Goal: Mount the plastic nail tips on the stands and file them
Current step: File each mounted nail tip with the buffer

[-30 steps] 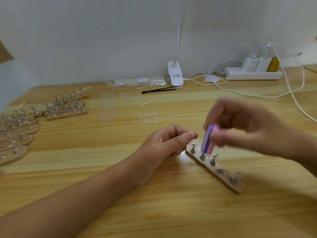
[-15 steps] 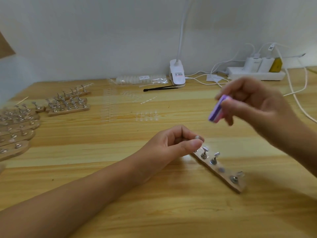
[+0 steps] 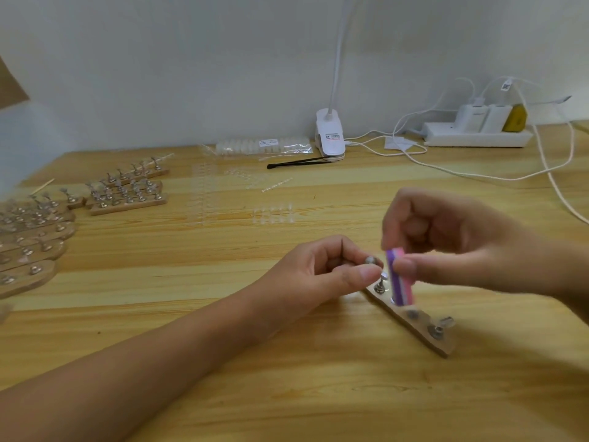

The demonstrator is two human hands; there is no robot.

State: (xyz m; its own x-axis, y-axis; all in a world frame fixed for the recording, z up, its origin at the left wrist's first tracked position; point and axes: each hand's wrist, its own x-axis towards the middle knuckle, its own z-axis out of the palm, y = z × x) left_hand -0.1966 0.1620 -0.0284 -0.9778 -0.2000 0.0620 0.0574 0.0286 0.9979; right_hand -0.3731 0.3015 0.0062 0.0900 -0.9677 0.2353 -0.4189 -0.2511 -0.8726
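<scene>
Head view: the left hand [image 3: 322, 275] reaches in from the near left across the worktop [image 3: 223, 378], its fingers [image 3: 366, 275] curled and pinching a small metal stand [image 3: 370, 260] just above the far-left end of a wooden strip [image 3: 417, 330]. Whether a clear nail tip sits on that stand is too small to tell. The strip lies slanted on the worktop with a few more pegs rising from it, and the one at its near-right end carries a clear nail tip [image 3: 446, 321]. The right hand [image 3: 446, 244] comes in from the right, thumb and curled fingers gripping a purple-and-pink file block [image 3: 401, 279]. The block stands nearly upright over the strip's middle, close beside the held stand; blur hides whether they touch. This looks like the filing step, with one stand picked out to be worked. The next move calls for laying the block's flat face against the tip's edge in short, light strokes, while the left pinch stops the stand turning. Farther off lie rows of loose clear tips [image 3: 274, 215], more strips of stands [image 3: 127, 199] at the far left, black tweezers [image 3: 299, 161], a bag of tips [image 3: 264, 145], a lamp clip [image 3: 330, 135] and a power strip [image 3: 475, 138] by the wall.
</scene>
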